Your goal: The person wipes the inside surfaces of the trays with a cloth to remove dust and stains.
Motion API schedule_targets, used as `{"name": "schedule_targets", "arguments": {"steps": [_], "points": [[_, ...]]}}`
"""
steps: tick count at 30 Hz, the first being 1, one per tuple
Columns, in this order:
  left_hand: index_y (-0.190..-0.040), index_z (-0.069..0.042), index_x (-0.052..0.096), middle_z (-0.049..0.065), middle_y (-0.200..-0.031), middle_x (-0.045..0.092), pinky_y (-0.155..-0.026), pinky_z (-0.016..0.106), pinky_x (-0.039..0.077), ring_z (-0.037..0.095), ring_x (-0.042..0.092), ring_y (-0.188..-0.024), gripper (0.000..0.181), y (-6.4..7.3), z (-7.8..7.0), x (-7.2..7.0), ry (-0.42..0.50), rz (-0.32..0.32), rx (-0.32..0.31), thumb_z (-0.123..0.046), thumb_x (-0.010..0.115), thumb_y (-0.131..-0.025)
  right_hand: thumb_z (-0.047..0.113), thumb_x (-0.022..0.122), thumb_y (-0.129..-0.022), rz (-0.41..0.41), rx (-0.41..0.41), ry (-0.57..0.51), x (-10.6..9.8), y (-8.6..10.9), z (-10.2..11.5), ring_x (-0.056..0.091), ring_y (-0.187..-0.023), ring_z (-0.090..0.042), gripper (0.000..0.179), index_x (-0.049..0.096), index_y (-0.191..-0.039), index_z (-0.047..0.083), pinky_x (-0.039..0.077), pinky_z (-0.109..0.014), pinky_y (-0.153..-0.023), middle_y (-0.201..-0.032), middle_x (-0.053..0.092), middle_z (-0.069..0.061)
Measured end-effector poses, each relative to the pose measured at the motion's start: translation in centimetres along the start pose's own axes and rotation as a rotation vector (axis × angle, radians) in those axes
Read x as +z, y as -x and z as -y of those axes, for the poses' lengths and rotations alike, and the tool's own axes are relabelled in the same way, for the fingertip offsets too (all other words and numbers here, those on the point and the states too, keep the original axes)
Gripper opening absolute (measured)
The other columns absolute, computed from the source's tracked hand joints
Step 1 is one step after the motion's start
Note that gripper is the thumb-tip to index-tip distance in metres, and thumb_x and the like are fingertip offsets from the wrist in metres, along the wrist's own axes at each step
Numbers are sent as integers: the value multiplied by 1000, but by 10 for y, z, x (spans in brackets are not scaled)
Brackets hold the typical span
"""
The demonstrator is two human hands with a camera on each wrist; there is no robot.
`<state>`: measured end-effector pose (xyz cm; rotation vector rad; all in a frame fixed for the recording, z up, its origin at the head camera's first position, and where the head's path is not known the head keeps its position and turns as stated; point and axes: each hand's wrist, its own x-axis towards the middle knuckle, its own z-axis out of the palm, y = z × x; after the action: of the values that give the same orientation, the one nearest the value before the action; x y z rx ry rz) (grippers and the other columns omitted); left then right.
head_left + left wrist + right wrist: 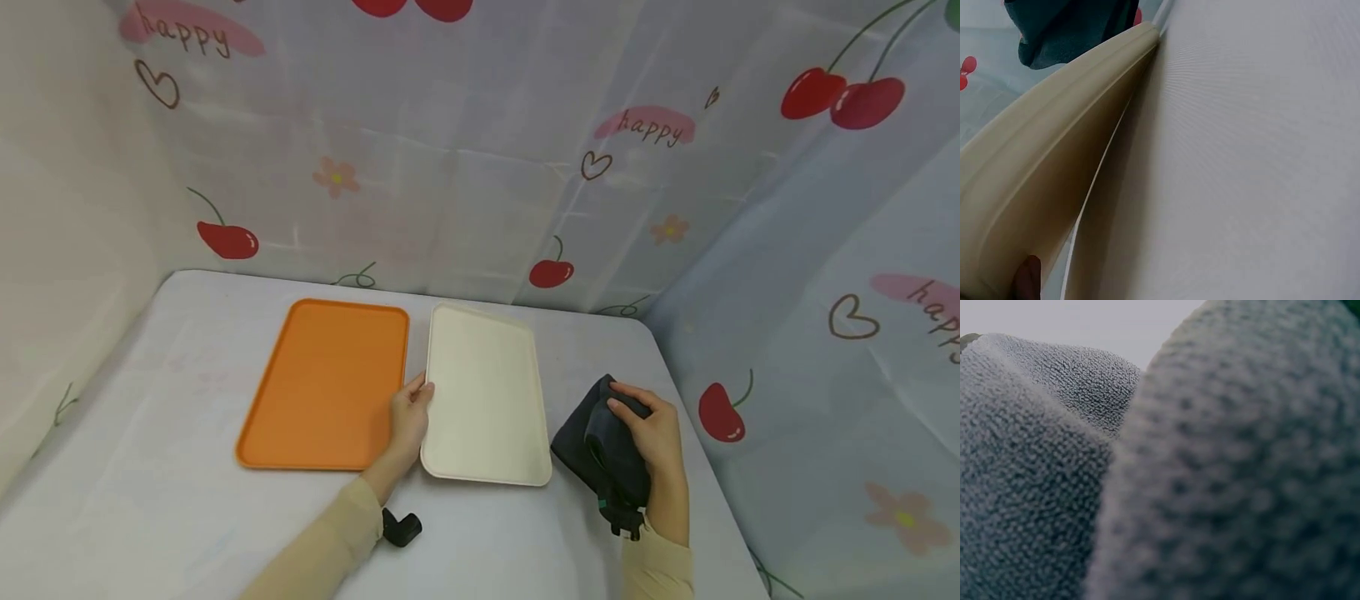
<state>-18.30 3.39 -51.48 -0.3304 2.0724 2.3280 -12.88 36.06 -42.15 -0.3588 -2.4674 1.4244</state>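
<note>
Table [157,517] is white with rounded far corners, boxed in by a pale printed sheet [465,208] on the far side and the right, covered in cherries, hearts, little flowers and "happy" in pink blobs; the left side is a plainer pale wall [67,208]. Far edge of the table runs right along the sheet, and the right edge slants down just beside the right hand [656,429], so things are tighter over there. More white surface shows left of the orange tray [322,383], which lies flat left of centre, and a narrow strip shows between the cream tray [487,400] and the dark cloth [581,433] on the right. Left arm reaches in from the near side, beige sleeve [322,537], and the left hand [408,417] grips the cream tray by its left edge, thumb on top; the left wrist view shows that tray tilted, underside angled off the table. Right hand comes in fairly straight from the near right, fingers and thumb pinching the folded-over top of that cloth, whose fuzzy weave fills most of the right wrist view. Can't tell if the cloth's fully resting on the table, tbh.
</note>
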Motion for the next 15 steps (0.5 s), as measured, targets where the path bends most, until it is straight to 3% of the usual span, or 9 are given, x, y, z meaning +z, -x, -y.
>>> {"name": "schedule_targets", "arguments": {"steps": [5, 11, 15], "points": [[-138, 12, 45, 29, -138, 51, -106, 46, 45, 39, 51, -128, 42, 0, 8, 3, -103, -17, 8, -6, 48, -100, 10, 75, -86, -8, 22, -33, 1, 0, 1, 56, -100, 6, 34, 70, -119, 2, 41, -7, -88, -98, 64, 23], [-143, 14, 36, 30, -148, 38, -114, 50, 34, 39, 35, -140, 51, 5, 10, 6, -230, -2, 85, 7, 43, -93, 6, 75, -84, -8, -7, -83, 5, 0, 5, 57, -99, 5, 34, 70, -117, 0, 43, -7, -88, -97, 65, 21], [-145, 14, 33, 32, -149, 36, -117, 52, 28, 42, 32, -141, 58, 10, 10, 5, -274, 27, 151, 9, 46, -88, 6, 75, -84, -5, -23, -94, 8, 2, 7, 58, -99, 4, 33, 70, -116, -1, 43, -8, -88, -96, 66, 21]]}}
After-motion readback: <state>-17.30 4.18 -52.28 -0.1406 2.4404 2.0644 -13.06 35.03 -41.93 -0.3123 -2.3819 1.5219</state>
